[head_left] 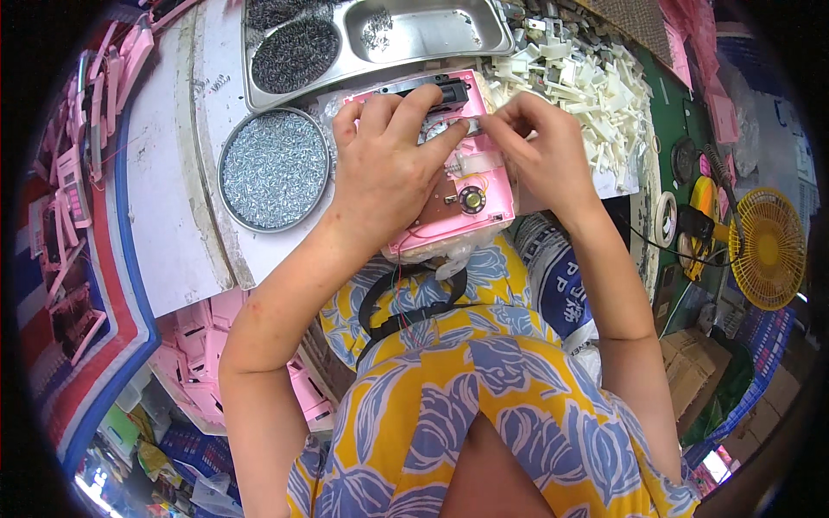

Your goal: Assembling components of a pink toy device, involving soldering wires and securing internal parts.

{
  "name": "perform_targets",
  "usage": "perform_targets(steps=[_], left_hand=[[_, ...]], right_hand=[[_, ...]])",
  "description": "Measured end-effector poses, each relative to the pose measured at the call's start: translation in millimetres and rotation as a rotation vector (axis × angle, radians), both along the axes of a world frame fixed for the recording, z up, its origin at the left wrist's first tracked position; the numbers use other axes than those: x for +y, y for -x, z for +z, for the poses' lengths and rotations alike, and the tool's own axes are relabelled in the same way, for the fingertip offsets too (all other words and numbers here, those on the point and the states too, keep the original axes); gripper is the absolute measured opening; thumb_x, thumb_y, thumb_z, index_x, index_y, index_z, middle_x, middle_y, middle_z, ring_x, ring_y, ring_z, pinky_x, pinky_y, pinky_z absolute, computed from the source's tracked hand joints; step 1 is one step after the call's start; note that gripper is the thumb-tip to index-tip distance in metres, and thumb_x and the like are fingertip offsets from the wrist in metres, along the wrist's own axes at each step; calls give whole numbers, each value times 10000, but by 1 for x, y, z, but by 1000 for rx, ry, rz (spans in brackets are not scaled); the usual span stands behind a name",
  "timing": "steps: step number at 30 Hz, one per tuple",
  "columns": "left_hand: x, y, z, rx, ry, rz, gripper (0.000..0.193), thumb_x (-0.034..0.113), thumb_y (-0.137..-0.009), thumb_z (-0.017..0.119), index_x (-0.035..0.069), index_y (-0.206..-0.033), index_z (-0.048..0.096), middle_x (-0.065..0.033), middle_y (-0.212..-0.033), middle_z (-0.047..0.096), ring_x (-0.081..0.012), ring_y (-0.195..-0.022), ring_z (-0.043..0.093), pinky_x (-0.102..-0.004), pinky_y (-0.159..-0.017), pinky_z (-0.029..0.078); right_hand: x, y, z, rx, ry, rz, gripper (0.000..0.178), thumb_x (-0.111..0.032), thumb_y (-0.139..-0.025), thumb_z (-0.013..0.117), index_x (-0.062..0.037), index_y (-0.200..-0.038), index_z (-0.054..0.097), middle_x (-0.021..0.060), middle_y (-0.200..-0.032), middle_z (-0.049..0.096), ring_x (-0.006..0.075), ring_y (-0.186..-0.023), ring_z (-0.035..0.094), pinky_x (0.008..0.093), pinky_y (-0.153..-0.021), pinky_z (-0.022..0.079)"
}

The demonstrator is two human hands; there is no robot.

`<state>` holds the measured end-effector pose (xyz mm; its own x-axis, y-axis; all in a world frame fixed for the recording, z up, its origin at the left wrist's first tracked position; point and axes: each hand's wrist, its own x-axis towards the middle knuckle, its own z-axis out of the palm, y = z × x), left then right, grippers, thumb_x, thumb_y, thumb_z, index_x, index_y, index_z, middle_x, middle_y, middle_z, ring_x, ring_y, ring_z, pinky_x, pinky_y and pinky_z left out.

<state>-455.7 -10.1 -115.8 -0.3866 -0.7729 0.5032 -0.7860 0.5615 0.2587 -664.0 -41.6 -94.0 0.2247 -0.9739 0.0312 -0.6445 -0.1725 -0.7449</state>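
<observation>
A pink plastic casing (494, 200) lies open-side up in front of me, on clear plastic wrap. Inside it I see a small round speaker (472, 199), a brown board, thin wires and a white part with a spring. A black part (453, 93) sits at its far end. My left hand (384, 155) grips the casing's left side, its fingers curled over the far end and the thumb reaching inward. At the casing's right edge, my right hand (540, 147) is closed in a pinch beside the left thumb. What lies between those fingertips is too small to tell.
A round tin of small silver screws (275, 169) stands at left. Behind is a steel tray (423, 34) with dark springs or screws. White plastic parts (587, 95) are heaped at right, beyond which stands a yellow fan (768, 249). Pink casings (203, 354) fill a box at lower left.
</observation>
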Motion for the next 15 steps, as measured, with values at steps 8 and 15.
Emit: perform_targets(steps=[8, 15], left_hand=[[1, -5, 4, 48, -20, -53, 312, 176, -790, 736, 195, -1101, 751, -60, -1241, 601, -274, -1094, 539, -445, -967, 351], [-9, -16, 10, -274, 99, -284, 449, 368, -791, 734, 115, -1161, 723, 14, -1400, 557, -221, -1257, 469, -529, -1125, 250]], right_hand=[[57, 27, 0, 261, 317, 287, 229, -217, -815, 781, -101, -1012, 769, 163, -1433, 545, 444, -1373, 327, 506, -1134, 302], [58, 44, 12, 113, 190, 215, 322, -275, -841, 763, -107, -1116, 745, 146, -1437, 533, 419, -1374, 335, 528, -1148, 279]])
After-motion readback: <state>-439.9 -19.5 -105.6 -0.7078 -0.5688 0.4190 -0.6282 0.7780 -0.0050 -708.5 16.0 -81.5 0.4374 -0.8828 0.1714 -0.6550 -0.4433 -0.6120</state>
